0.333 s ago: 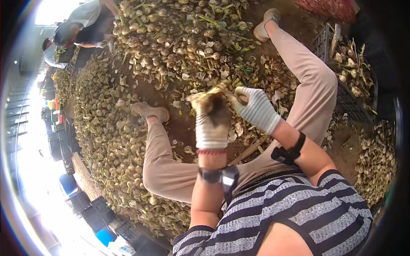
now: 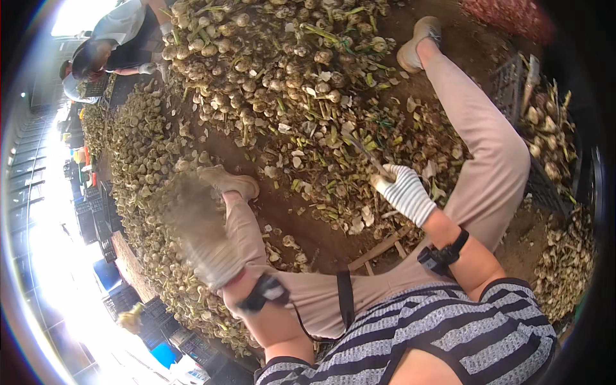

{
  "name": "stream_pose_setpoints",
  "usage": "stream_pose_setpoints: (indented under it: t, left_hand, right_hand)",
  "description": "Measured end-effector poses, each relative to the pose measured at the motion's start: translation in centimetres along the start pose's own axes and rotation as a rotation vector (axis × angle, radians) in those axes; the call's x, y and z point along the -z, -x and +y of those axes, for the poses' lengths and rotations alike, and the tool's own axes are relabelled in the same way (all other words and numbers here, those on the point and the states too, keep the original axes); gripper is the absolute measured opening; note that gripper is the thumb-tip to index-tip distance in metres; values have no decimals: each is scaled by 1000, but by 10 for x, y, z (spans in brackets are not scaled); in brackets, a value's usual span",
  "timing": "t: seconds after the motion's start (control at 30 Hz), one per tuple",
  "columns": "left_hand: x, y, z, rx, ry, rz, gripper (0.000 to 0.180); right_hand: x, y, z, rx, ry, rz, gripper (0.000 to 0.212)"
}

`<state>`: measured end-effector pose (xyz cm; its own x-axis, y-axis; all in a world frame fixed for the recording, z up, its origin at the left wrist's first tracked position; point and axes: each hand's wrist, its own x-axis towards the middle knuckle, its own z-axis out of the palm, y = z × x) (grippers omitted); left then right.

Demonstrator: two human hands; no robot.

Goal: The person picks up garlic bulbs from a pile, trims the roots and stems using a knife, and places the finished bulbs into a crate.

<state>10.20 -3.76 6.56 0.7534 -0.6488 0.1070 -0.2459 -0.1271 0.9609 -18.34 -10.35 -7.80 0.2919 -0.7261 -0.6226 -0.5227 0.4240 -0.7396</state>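
Observation:
My left hand [image 2: 208,240], in a striped white work glove, is out over the left garlic pile, beside my left leg. Motion smears its fingers, so what it holds, if anything, cannot be made out. A trimmed garlic bulb [image 2: 131,319] hangs blurred in the air at the lower left, apart from the hand. In the matching glove, my right hand [image 2: 405,194] is closed round a slim knife [image 2: 366,154]. The blade points up and left, over cut stems and loose skins [image 2: 340,179] on the ground between my legs.
A large heap of garlic bulbs [image 2: 256,58] lies ahead, another pile [image 2: 147,173] along the left. A black crate [image 2: 545,183] with garlic stands by my right knee. Wooden slats [image 2: 378,250] lie before me. Two people [image 2: 119,32] work at the far left.
My left hand has swung left and down from beside the right hand. The garlic it held is now airborne at lower left. My right hand has shifted slightly right and down with the knife.

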Motion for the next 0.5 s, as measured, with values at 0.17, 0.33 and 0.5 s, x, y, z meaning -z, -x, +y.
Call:
stream_pose_setpoints:
  t: [0.17, 0.33, 0.5]
  left_hand:
    - [-146, -62, -150, 248, 107, -460, 42]
    - [-256, -184, -203, 253, -243, -574, 78]
    - [-297, -196, -200, 188, -1051, -748, 83]
  right_hand:
    - [10, 4, -4, -64, -244, -29, 27]
    - [25, -3, 8, -168, -371, 82, 19]
    - [30, -9, -14, -142, -408, 43, 17]
